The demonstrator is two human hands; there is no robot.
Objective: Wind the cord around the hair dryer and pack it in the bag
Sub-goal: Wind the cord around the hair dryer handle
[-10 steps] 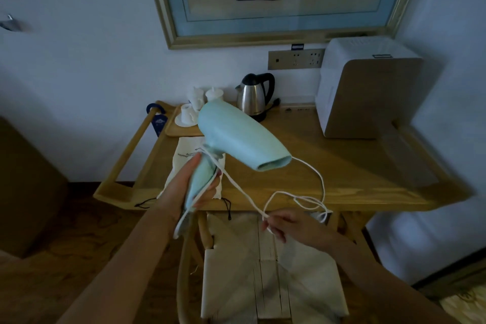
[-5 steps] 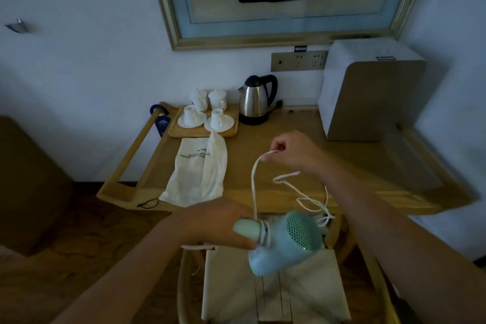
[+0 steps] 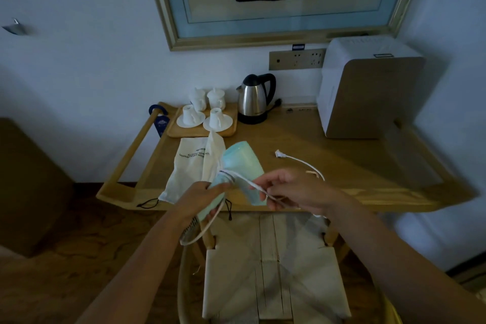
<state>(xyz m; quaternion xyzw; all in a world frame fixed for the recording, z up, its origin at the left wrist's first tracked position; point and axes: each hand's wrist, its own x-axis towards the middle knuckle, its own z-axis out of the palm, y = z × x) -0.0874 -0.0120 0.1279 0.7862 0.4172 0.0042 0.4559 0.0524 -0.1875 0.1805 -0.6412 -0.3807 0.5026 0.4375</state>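
Fingers [image 3: 218,188] of the left hand [image 3: 200,197] are wrapped tight round the handle of the pale blue hair dryer [image 3: 240,166], which is held up over the front edge of the desk [image 3: 328,166], barrel pointing up and away, and several turns of white cord [image 3: 302,164] are seen wound at the neck where handle meets barrel. The right hand [image 3: 294,191] is closed on a stretch of that cord just beside the barrel, the line pinched between thumb and fingertips. From the right hand the cord is carried out across the desk top and its plug [image 3: 280,154] is lying flat on the wood, well apart from the dryer. A loop of cord is also seen hanging below the left hand, over the chair [image 3: 273,276] that is tucked under the desk. The cloth bag [image 3: 189,166], cream with dark print, is spread flat on the desk just behind the dryer, its drawstring trailing off the front edge. Further back a tray of white cups [image 3: 202,119] and a steel kettle [image 3: 253,98] are set against the wall, with a white box-shaped appliance [image 3: 365,89] at the right
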